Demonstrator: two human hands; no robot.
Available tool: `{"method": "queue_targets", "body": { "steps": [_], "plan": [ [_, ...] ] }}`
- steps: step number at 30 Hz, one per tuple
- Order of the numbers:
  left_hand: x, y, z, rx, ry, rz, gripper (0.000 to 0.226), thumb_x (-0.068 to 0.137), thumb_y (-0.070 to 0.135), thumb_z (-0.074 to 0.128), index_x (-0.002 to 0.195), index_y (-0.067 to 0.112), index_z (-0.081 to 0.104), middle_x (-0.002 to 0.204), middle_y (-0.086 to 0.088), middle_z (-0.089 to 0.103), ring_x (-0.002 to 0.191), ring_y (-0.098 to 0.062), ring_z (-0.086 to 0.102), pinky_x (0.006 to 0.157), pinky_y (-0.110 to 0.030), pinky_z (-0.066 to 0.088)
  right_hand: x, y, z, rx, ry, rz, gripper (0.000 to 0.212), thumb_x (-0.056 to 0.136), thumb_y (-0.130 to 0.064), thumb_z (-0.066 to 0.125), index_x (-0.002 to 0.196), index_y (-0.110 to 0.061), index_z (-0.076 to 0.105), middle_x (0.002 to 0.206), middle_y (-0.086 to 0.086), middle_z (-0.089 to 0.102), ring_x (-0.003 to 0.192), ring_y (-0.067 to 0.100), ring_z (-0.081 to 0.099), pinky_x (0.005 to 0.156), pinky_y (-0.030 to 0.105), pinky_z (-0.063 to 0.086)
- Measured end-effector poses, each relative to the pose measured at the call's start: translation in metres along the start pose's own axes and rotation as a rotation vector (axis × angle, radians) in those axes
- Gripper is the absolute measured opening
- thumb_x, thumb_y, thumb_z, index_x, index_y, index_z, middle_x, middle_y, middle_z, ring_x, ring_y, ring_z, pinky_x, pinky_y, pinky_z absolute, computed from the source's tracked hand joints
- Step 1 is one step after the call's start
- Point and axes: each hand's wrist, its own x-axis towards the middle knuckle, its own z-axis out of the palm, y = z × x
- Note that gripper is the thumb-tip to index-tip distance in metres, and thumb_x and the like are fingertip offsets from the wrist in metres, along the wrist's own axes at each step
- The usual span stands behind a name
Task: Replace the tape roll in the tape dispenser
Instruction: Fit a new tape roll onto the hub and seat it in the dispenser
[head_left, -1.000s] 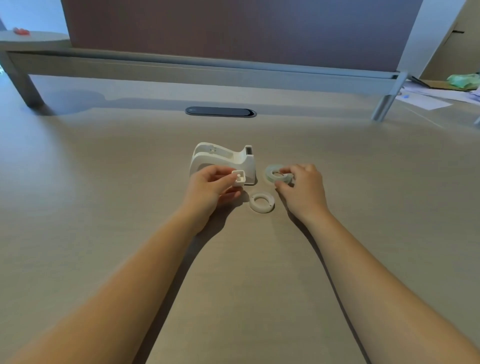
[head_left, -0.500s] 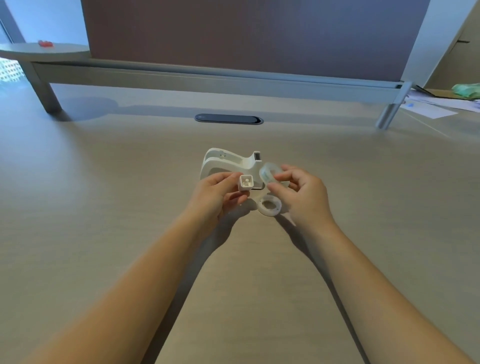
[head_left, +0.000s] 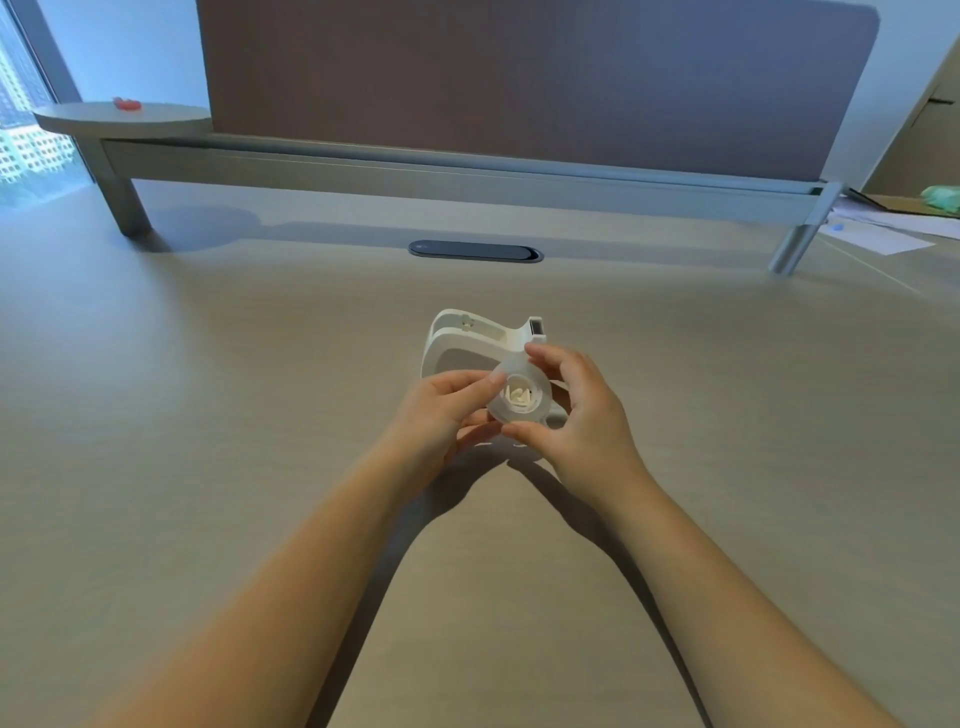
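- Two hands meet over the desk (head_left: 208, 415); I see the left hand (head_left: 441, 410) pinching the tape roll's (head_left: 506, 408) left rim, thumb on top.
- Inside the roll's hole sits a white hub (head_left: 519, 397).
- My right hand (head_left: 582, 415) clasps that roll, finger above, thumb below.
- Behind them, the white tape dispenser (head_left: 467, 345) stands with nothing in its cradle.

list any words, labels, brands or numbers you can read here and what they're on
None can be read.
Tape dispenser: plain white, no marking visible.
Tape roll, held between the left hand and right hand: no print visible.
Papers at far right: a small blue mark, too blurred to read.
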Motion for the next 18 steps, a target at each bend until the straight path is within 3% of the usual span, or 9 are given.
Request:
{"method": "queue_targets", "body": {
  "steps": [6,12,15,18],
  "plan": [
    [0.0017,0.0006,-0.0005,0.017,0.042,0.022,0.009,0.081,0.016,0.056,0.078,0.016,0.064,0.08,-0.001,0.066,0.074,-0.014,0.065,0.06,-0.015,0.055,0.0016,0.0021,-0.0014,-0.007,0.004,-0.033,0.058,0.071,-0.017,0.07,0.123,-0.018,0.044,0.128,0.002,0.05,0.105,0.002,0.042,0.075,-0.001,0.037],
    [0.0027,-0.0004,-0.0022,-0.037,0.042,0.012,0.012,0.082,0.012,0.053,0.078,0.014,0.065,0.081,-0.003,0.066,0.076,-0.014,0.064,0.061,-0.015,0.056,0.0023,0.0005,-0.0012,0.132,0.011,0.071,0.058,0.075,-0.023,0.067,0.127,-0.021,0.04,0.121,-0.008,0.042,0.108,0.004,0.043,0.078,0.009,0.043],
    [0.0023,0.0017,-0.001,-0.088,0.013,0.025,0.013,0.082,0.009,0.053,0.079,0.011,0.065,0.079,-0.003,0.067,0.072,-0.013,0.066,0.06,-0.015,0.056,0.0054,0.0041,-0.0034,0.23,0.046,0.219,0.043,0.082,-0.025,0.058,0.123,-0.016,0.047,0.112,-0.005,0.051,0.101,0.011,0.052,0.078,0.019,0.049],
    [0.0009,0.0021,0.0016,-0.047,-0.015,0.056,0.013,0.082,0.009,0.053,0.083,0.011,0.065,0.078,-0.002,0.067,0.067,-0.008,0.068,0.06,-0.014,0.055,0.0072,0.0041,-0.0033,0.284,-0.008,0.257,0.01,0.084,-0.024,0.054,0.091,-0.02,0.06,0.084,-0.007,0.061,0.083,0.012,0.059,0.064,0.016,0.051]
  ]
}}
